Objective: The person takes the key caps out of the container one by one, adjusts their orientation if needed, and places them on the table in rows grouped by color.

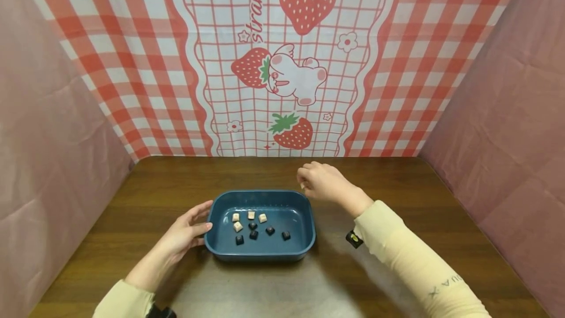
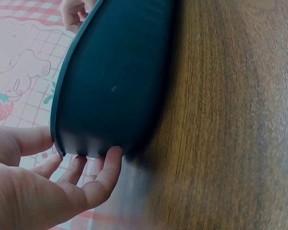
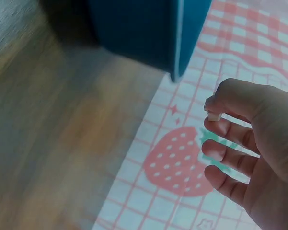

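Note:
A blue rectangular tray (image 1: 260, 256) stands on the table with several small keycaps in it. White keycaps (image 1: 236, 217) lie toward its left and back, black keycaps (image 1: 270, 230) nearer the front. At the tray's left end my left hand (image 1: 178, 234) grips the rim, its thumb at the top edge and its fingers (image 2: 112, 175) against the outer wall. Beyond the back right corner my right hand (image 1: 324, 180) is raised. It pinches a white keycap (image 3: 214, 116) between thumb and index finger, while the other fingers are loosely bent.
The brown wooden table (image 1: 371, 175) extends around the tray. A strawberry-patterned cloth (image 1: 295, 77) hangs at the back, with pink cloth walls (image 1: 507, 112) at both sides. A small black object (image 1: 354, 239) shows at the right sleeve.

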